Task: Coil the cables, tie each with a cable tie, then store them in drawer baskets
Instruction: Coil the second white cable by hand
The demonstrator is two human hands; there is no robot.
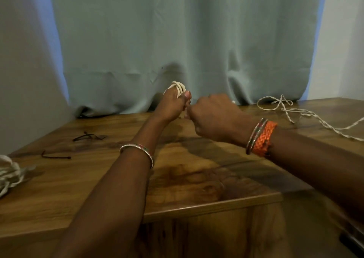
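Note:
My left hand [173, 105] grips a small coil of white cable [179, 87] above the back of the wooden table [197, 179]; the loops stick out above my fingers. My right hand [213, 115] is curled into a fist right beside it, its fingertips meeting the left hand's; what it pinches is hidden. A loose twisted white cable [295, 112] lies at the table's right. Another white cable bundle [8, 174] sits at the left edge. Two sets of dark cable ties [88, 136] [56, 156] lie on the left part of the table.
A pale green curtain [177, 41] hangs right behind the table, touching its back edge. The table's front edge [212, 206] runs below my forearms, with a wooden cabinet front beneath it. A dark handle [352, 242] shows at the bottom right.

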